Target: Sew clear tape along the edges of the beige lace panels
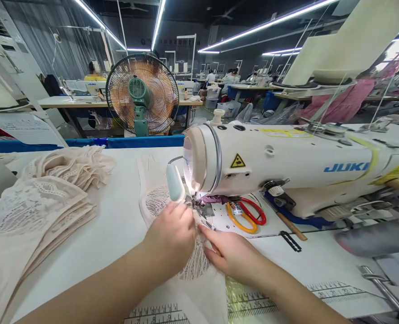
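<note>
A cream lace fabric piece [194, 265] runs under the needle area of a white sewing machine [239, 157], its far part lying left of the machine head. My left hand [172, 234] is closed on the fabric just in front of the needle, knuckles up. Close beside it on the right, my right hand [231, 252] pinches the fabric's edge between thumb and fingers. The presser foot is mostly hidden behind the machine head and my left hand. A pale blue lamp [175, 183] stands directly above my left fingers.
Stacked cream lace pieces [47, 202] lie at the left. Scissors with red and orange handles [249, 216] rest right of the needle, near a black slotted part [290, 241]. A measuring tape [159, 314] lies along the front. Beyond the table stands a fan [140, 94]; people sit farther back.
</note>
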### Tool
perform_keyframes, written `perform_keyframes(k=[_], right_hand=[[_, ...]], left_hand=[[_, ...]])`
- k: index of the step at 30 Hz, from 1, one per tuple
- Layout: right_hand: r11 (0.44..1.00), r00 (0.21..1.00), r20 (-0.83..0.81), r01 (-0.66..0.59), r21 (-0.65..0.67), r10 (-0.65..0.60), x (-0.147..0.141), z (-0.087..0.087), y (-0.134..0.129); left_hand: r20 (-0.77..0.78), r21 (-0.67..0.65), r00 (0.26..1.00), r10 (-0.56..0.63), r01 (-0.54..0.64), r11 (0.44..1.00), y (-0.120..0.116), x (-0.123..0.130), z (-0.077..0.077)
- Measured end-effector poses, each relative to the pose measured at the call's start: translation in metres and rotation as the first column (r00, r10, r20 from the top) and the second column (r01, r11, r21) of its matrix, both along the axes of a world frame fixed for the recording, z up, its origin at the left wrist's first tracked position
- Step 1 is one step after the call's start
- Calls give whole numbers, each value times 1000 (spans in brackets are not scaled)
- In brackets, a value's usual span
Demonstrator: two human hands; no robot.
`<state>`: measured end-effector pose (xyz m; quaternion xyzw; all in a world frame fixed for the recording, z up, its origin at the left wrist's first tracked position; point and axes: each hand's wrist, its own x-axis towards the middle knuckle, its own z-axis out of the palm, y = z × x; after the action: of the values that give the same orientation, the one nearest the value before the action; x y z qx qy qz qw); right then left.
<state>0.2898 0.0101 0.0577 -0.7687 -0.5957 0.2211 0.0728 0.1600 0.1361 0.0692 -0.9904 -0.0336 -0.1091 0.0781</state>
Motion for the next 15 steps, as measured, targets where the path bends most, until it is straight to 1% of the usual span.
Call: perform_keyframes(k=[1, 2, 3, 4, 6, 9, 12, 15], right_hand=[[1000, 1000, 5, -5, 2, 5, 1, 0, 0], [1000, 1000, 13, -6, 3, 6, 1, -1, -1], [1000, 1000, 21, -6, 0, 6, 1, -1, -1], [1000, 999, 32, -6, -4, 6, 1, -2, -2], [1000, 998, 55, -13, -4, 13, 1, -3, -3], [999, 997, 60, -40, 25, 39, 0, -7, -4], [995, 997, 43, -65, 71, 62, 2, -13, -7], [982, 994, 30, -105, 157, 101, 4, -20, -9]], left_hand=[[29, -1, 996, -88, 88, 996, 0, 0, -8], [35, -13, 990, -138, 139, 990, 1, 0, -17], [20, -31, 988, -155, 156, 987, 3, 1, -24], [-9, -54, 989, -147, 147, 988, 6, 1, -31], [-73, -98, 991, -111, 103, 990, 11, 1, -39], [-115, -134, 990, -82, 66, 989, 15, 1, -39], [-104, -163, 991, -83, 65, 984, 13, 1, -35], [-82, -196, 994, -67, 50, 979, 11, 2, -32]])
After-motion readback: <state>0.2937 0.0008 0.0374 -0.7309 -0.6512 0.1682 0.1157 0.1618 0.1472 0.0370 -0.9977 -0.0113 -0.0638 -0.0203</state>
